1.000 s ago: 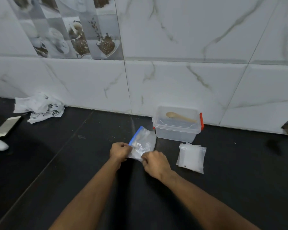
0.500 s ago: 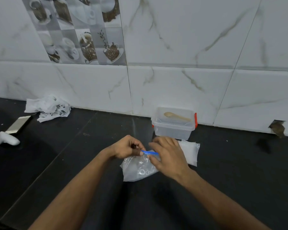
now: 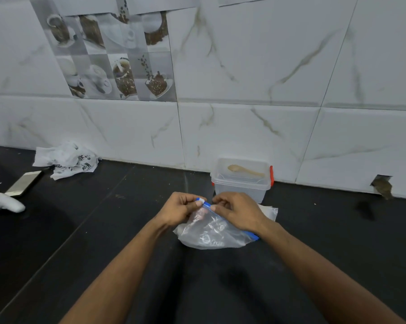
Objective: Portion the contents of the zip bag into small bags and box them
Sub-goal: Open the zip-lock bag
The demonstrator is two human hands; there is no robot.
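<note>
Nothing looks portioned yet: both hands, left hand [image 3: 181, 208] and right hand [image 3: 238, 210], pinch the zip bag's [image 3: 212, 232] blue seal above the table [image 3: 103, 242]; small bags [image 3: 271, 212] and lidded plastic box [image 3: 241, 182] wait behind.

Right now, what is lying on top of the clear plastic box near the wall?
A light wooden spoon lies on the lid of the clear plastic box, bowl end to the left. The box looks empty through its walls, but the right hand covers its lower front.

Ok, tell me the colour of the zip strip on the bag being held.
Blue: the zip strip runs along the clear zip bag, seen in the head view.
</note>
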